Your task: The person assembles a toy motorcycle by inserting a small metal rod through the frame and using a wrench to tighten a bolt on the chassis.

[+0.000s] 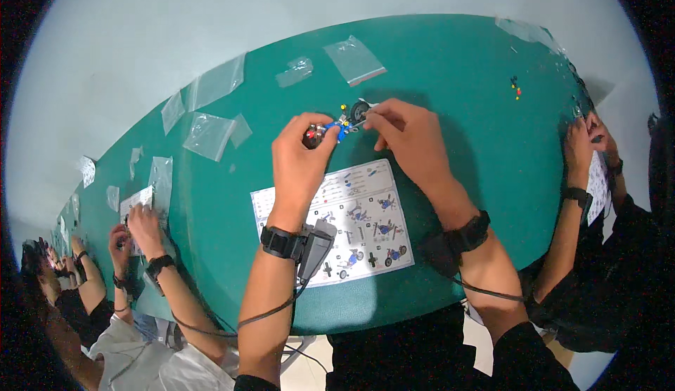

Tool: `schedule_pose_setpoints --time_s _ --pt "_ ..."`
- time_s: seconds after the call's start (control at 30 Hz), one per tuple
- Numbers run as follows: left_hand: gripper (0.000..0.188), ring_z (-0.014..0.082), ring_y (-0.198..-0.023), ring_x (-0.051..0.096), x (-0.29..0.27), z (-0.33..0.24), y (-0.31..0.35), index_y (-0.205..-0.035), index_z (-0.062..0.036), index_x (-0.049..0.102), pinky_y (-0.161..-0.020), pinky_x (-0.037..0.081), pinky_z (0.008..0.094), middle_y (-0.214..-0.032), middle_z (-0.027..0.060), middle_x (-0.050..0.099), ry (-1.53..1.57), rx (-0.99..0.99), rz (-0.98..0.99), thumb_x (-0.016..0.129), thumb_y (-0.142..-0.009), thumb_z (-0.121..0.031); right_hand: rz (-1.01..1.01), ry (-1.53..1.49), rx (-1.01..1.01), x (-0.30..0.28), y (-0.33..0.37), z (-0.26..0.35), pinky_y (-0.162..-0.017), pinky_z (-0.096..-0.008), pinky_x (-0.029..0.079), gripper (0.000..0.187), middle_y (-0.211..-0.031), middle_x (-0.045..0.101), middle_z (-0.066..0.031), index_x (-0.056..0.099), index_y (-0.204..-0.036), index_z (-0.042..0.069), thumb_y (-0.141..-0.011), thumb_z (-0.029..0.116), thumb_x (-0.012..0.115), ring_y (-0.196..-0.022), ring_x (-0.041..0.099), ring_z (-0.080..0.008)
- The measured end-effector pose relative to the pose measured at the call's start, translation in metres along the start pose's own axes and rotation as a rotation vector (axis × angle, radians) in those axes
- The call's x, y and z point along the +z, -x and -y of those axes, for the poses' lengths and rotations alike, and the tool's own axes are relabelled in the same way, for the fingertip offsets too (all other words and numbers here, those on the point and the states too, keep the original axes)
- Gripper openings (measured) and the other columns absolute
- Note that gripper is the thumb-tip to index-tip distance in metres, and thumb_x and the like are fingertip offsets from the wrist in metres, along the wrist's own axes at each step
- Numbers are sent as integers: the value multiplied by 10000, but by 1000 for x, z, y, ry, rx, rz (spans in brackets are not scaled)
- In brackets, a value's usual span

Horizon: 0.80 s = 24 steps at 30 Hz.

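Between my two hands is a small toy motorcycle [339,132] built of blue bricks, with yellow bits and a black wheel at its far end. My left hand [299,150] is closed on its body, thumb and forefinger pinching it near a red piece. My right hand [411,138] is closed at the motorcycle's front, its fingertips by the black wheel [359,112]; they partly hide what they grip there. Under my wrists lies a printed instruction sheet [376,278] with pictures of building steps.
Clear plastic bags [355,60] are scattered over the green table [450,53], mostly at the far left. Several tiny yellow, red and black pieces [517,90] lie at the far right. People work close by on both sides, their hands over the table. Cables run from my wristbands [285,243].
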<state>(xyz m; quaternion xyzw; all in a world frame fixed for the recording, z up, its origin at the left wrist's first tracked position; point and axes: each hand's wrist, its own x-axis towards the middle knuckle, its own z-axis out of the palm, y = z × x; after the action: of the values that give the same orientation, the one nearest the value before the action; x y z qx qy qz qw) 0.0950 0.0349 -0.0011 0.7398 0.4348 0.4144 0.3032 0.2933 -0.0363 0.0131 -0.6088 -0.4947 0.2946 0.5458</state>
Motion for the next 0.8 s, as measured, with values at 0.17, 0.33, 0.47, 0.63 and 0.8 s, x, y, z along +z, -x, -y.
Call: schedule_pose_setpoints --time_s 0.17,0.33,0.47,0.63,0.8 --pt "166 75 -758 611 -1 -6 0 -1108 -34 812 -698 500 274 -915 25 768 -7 -36 16 867 -982 -126 8 72 -7 -5 0 6 -628 -334 591 184 -883 837 -108 820 -1092 3 -1041 176 779 -679 791 -188" --pt "161 82 -769 626 0 -3 -1 -1102 -30 809 -714 513 275 -935 32 779 7 -31 17 862 -985 -128 50 187 -92 -7 5 9 -644 -346 600 161 -884 835 -127 821 -1089 28 -1028 173 787 -693 802 -200" --pt "163 85 -786 636 -1 -4 -2 -1099 -26 807 -733 527 282 -944 37 781 11 -39 14 859 -988 -133 62 265 -137 -8 3 13 -648 -382 603 140 -915 832 -148 816 -1063 53 -1028 184 784 -737 811 -256" --pt "156 118 -771 641 0 -2 0 -1081 -25 810 -715 515 303 -928 64 747 34 -42 -1 865 -976 -125 18 486 -452 -6 3 3 -640 -468 601 136 -932 783 -139 759 -1033 72 -1026 208 768 -780 782 -344" --pt "145 166 -754 645 1 -2 -1 -1060 -28 810 -692 505 324 -918 92 718 67 -38 -5 871 -962 -116 4 706 -579 -3 10 8 -653 -456 582 110 -902 738 -110 754 -1008 81 -976 164 818 -782 737 -365"
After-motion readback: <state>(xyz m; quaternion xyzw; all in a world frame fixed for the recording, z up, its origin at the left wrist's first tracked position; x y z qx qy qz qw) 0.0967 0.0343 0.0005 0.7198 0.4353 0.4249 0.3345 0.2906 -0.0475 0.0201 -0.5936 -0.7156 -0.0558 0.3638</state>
